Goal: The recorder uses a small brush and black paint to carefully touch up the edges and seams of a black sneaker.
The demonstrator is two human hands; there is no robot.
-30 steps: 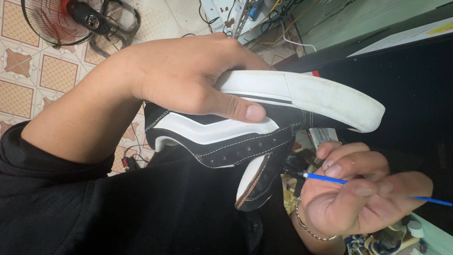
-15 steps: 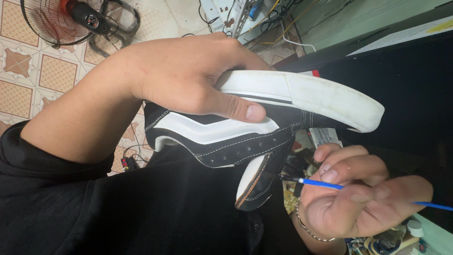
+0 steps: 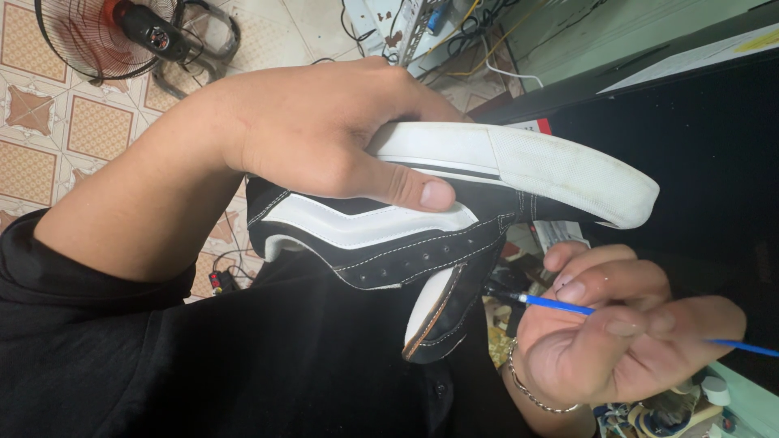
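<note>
My left hand [image 3: 324, 130] grips a black and white sneaker [image 3: 454, 203] by its white sole, thumb pressed along the side. The shoe lies on its side, toe to the right, tongue hanging down. Below it, my right hand [image 3: 617, 341] pinches a thin blue brush [image 3: 568, 308], whose dark tip points left at the shoe's lace area near the tongue. A metal bracelet [image 3: 527, 389] circles my right wrist. My black shirt fills the lower left.
A standing fan [image 3: 105, 32] sits on the patterned tiled floor [image 3: 40, 146] at the upper left. Cables and a power strip [image 3: 430, 24] lie at the top centre. A dark table [image 3: 698, 130] stands at right; small jars and clutter [image 3: 673, 410] sit at the bottom right.
My right hand has crept slightly left and down with the brush, its tip closer to the shoe's tongue. The left hand and shoe have stayed put.
</note>
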